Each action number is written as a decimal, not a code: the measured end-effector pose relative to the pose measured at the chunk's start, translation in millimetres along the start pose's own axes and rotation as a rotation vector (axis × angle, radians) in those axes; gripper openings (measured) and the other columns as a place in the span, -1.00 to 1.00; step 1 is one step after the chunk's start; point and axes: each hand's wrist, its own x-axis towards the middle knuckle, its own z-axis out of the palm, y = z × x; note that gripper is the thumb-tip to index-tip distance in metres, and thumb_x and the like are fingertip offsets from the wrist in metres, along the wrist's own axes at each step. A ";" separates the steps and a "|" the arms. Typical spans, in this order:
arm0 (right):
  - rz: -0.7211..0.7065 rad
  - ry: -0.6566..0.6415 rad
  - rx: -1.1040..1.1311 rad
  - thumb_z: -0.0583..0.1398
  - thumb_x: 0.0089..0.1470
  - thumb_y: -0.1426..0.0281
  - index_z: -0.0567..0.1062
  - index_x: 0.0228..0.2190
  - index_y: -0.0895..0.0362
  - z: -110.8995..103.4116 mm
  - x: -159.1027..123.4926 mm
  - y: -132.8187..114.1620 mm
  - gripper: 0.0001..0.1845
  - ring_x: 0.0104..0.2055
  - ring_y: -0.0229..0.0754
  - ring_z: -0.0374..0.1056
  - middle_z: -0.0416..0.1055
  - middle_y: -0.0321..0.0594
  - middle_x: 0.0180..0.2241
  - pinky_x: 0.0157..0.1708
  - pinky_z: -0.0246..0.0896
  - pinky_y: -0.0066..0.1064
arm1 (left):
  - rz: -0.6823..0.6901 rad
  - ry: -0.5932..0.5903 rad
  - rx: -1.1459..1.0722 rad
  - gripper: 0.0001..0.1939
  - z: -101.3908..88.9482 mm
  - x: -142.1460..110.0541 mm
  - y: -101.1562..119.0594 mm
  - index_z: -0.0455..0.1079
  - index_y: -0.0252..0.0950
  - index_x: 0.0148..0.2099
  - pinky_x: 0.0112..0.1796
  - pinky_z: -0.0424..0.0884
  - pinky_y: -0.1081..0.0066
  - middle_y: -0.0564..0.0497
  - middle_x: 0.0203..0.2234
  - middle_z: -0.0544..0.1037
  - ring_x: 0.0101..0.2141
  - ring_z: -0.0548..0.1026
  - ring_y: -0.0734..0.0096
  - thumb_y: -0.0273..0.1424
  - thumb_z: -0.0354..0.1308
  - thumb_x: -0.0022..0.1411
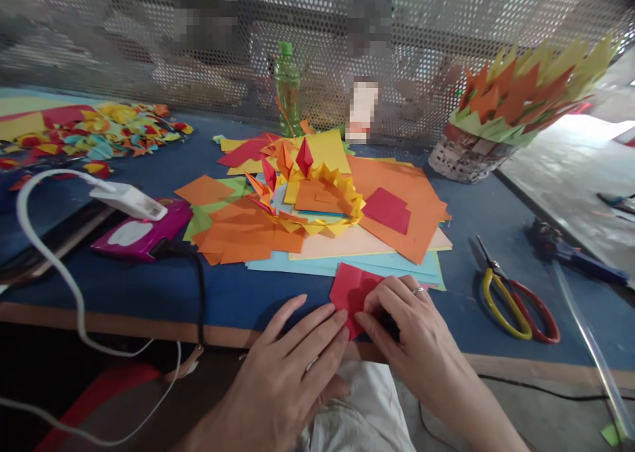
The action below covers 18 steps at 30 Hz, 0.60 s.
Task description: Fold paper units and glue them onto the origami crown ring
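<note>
A small piece of red paper (pixel 352 290) lies at the table's front edge, with a faint crease across it. My left hand (pixel 297 353) rests its outstretched fingertips on the paper's left side. With thumb and forefinger closed on the paper's right edge, my right hand (pixel 404 316) wears a ring. Just beyond lie light blue sheets (pixel 307 264). On the paper pile stands a ring of folded yellow paper (pixel 327 227) with red and orange points rising from its left side. Orange sheets (pixel 238 230) and a darker red piece (pixel 387 210) surround it.
Scissors (pixel 510 300) and a blue-handled glue gun (pixel 580 253) lie to the right. A basket of folded paper (pixel 471 151) stands behind them. A green bottle (pixel 288 91) stands at the back. On the left are a purple power adapter (pixel 143 230), cables and folded paper pieces (pixel 109 131).
</note>
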 end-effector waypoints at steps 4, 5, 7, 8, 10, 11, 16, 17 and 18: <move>0.019 -0.005 0.008 0.16 0.34 0.36 0.35 -0.37 0.04 1.2 0.4 0.4 -0.82 -0.19 -0.10 0.20 0.41 -0.28 -0.28 -0.18 0.07 -0.22 | -0.005 0.006 -0.009 -0.67 4.1 -1.3 0.3 0.49 -0.39 0.15 0.41 -0.11 0.15 -0.05 0.12 0.59 0.20 0.43 0.30 -0.35 0.05 0.51; 0.020 -0.004 0.008 0.16 0.34 0.36 0.35 -0.37 0.04 1.3 0.6 0.2 -0.81 -0.19 -0.10 0.19 0.41 -0.29 -0.28 -0.19 0.07 -0.22 | -0.002 0.003 -0.010 -0.67 4.9 -1.5 0.3 0.49 -0.39 0.14 0.41 -0.12 0.15 -0.05 0.12 0.59 0.21 0.42 0.30 -0.34 0.05 0.51; 0.015 -0.002 0.010 0.16 0.34 0.35 0.34 -0.37 0.04 1.6 1.1 -0.4 -0.81 -0.20 -0.10 0.19 0.40 -0.29 -0.28 -0.20 0.07 -0.22 | 0.008 0.013 -0.008 -0.66 5.6 -1.6 -0.3 0.50 -0.39 0.14 0.42 -0.12 0.13 -0.06 0.12 0.59 0.22 0.41 0.28 -0.32 0.06 0.51; 0.011 0.000 0.013 0.15 0.34 0.35 0.34 -0.37 0.04 1.9 1.2 -0.6 -0.81 -0.20 -0.11 0.19 0.40 -0.29 -0.28 -0.20 0.06 -0.22 | 0.016 0.011 -0.006 -0.66 5.6 -1.6 -0.8 0.50 -0.39 0.13 0.42 -0.12 0.12 -0.07 0.12 0.59 0.21 0.42 0.27 -0.31 0.05 0.51; 0.006 0.008 0.017 0.16 0.34 0.36 0.34 -0.38 0.04 2.9 1.1 -0.7 -0.81 -0.20 -0.11 0.19 0.39 -0.29 -0.29 -0.21 0.06 -0.23 | 0.018 0.010 -0.002 -0.66 4.8 -1.4 -1.8 0.51 -0.38 0.12 0.42 -0.13 0.11 -0.06 0.12 0.59 0.21 0.43 0.26 -0.31 0.04 0.51; 0.005 0.010 0.016 0.16 0.34 0.37 0.34 -0.37 0.04 3.5 0.9 -0.6 -0.81 -0.21 -0.11 0.19 0.39 -0.30 -0.29 -0.21 0.05 -0.23 | 0.017 0.010 0.000 -0.66 4.1 -1.2 -2.2 0.51 -0.38 0.12 0.42 -0.14 0.10 -0.06 0.12 0.59 0.21 0.43 0.26 -0.31 0.03 0.52; 0.005 0.030 0.014 0.17 0.32 0.38 0.33 -0.37 0.04 5.9 -0.9 1.2 -0.82 -0.20 -0.11 0.18 0.38 -0.30 -0.29 -0.20 0.03 -0.23 | 0.040 0.000 0.005 -0.63 1.3 0.3 -2.8 0.50 -0.35 0.14 0.42 -0.11 0.11 -0.05 0.11 0.60 0.21 0.42 0.26 -0.25 0.04 0.51; 0.007 0.030 0.013 0.17 0.32 0.38 0.33 -0.37 0.04 6.0 -1.3 1.5 -0.82 -0.20 -0.11 0.18 0.38 -0.30 -0.29 -0.20 0.03 -0.23 | 0.041 0.002 0.009 -0.63 1.7 0.2 -2.8 0.50 -0.33 0.15 0.41 -0.11 0.10 -0.04 0.10 0.61 0.21 0.43 0.25 -0.23 0.03 0.51; 0.008 0.029 0.012 0.18 0.32 0.39 0.33 -0.37 0.04 6.2 -1.5 1.7 -0.82 -0.20 -0.11 0.18 0.38 -0.30 -0.29 -0.19 0.03 -0.22 | 0.043 0.003 0.017 -0.61 2.6 -0.2 -2.8 0.49 -0.29 0.17 0.41 -0.11 0.09 -0.03 0.10 0.61 0.20 0.43 0.25 -0.21 0.03 0.52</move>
